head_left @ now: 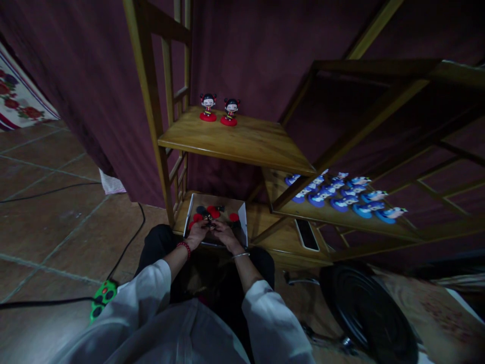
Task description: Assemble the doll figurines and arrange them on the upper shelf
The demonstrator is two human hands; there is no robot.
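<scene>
Down at lower centre of the frame, both hands come together over a white tray (243, 222), with the left hand (198, 233) and the right hand (224, 234) nearly meeting, fingers curled in, fingertips closed on a small dark piece (208, 218) with glints of gold. That piece sits just above the tray's middle, its shape half hidden by the fingers and too small to make out. Red discs (234, 217) lie around it in the tray, some partly covered by the hands. Upper centre, two figurines (208, 107) stand on red bases, their chest markings too tiny to read! Right of centre, rows of blue-based figurines (344, 202) blur together, partly cut across by a wooden bar. At lower right, a black seat (369, 313) fades into shadow.
</scene>
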